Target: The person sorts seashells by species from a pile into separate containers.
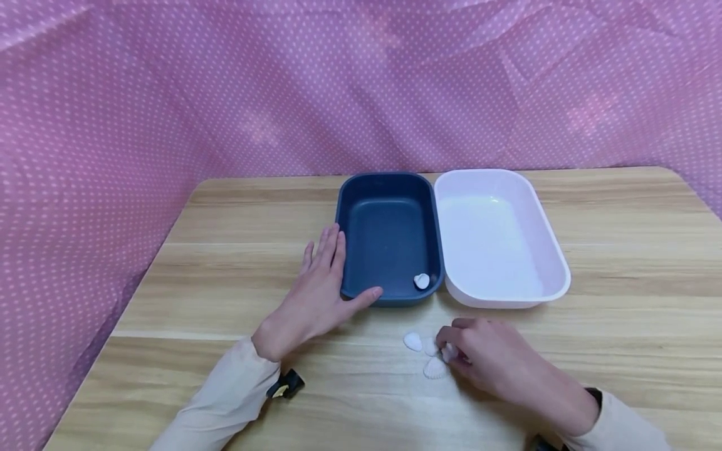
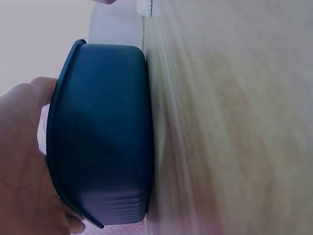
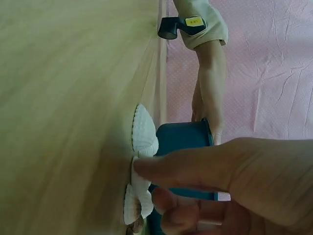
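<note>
My left hand (image 1: 316, 294) rests along the left rim of the dark blue bin (image 1: 386, 297), fingers straight and thumb over the front edge. That bin's side fills the middle of the left wrist view. A single white seashell (image 1: 421, 281) lies in its front right corner. In front of the bins, my right hand (image 1: 491, 354) pinches a white seashell (image 1: 449, 352) between thumb and fingers, low over the table. Close to its fingertips lie other ribbed seashells (image 1: 435, 368), partly overlapping in the right wrist view, with one flat seashell (image 1: 413, 341) to their left.
A white bin (image 1: 507, 299) stands against the right side of the blue one, with no shells in it. Both are near the back edge of the wooden table (image 1: 225, 282). Pink dotted cloth (image 1: 361, 88) hangs behind and to the left.
</note>
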Motion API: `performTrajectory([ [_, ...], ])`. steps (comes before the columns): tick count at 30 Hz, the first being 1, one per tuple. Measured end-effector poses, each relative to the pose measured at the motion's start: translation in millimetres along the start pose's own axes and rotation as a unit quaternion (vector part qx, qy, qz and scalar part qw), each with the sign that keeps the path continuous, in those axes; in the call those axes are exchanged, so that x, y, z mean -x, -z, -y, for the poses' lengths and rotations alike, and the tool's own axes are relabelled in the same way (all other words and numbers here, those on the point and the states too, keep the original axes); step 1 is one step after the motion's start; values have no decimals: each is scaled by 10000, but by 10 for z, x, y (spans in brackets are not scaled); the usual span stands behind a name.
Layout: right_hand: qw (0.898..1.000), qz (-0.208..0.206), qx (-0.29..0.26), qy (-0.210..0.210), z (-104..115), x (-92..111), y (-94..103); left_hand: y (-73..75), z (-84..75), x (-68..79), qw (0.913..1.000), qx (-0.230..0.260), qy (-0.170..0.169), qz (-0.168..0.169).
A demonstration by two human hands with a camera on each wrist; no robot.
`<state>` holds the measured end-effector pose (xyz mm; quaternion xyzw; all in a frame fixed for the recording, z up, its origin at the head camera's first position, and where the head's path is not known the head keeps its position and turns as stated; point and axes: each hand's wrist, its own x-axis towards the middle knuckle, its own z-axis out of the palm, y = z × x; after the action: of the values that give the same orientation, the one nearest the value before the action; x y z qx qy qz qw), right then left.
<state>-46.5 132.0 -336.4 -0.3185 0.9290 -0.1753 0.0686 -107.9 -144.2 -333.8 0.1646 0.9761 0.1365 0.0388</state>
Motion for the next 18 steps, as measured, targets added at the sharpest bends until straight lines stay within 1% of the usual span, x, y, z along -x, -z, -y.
performTrajectory([
  [2, 9999, 63, -96, 129, -7, 3, 2, -2, -5, 2, 10000, -14, 8, 1],
  [5, 9988, -6, -232, 428, -36, 6, 19, -9, -10, 3, 10000, -16, 23, 13],
  [6, 9986, -27, -283, 450, -45, 7, 29, -11, -10, 3, 10000, -10, 21, 14],
  [8, 9986, -39, -346, 393, -60, 4, 49, -12, -11, 4, 10000, 5, 26, 19],
  [12, 9994, 92, -331, -15, -69, -5, 63, -6, -12, 3, 10000, 38, 29, 10],
  [15, 9996, 95, -240, -64, -74, -9, 39, -2, -10, 0, 10000, 46, 42, 34],
  [18, 9999, -19, -146, 17, -80, -12, 8, -5, -6, -4, 10000, 53, 52, 62],
])
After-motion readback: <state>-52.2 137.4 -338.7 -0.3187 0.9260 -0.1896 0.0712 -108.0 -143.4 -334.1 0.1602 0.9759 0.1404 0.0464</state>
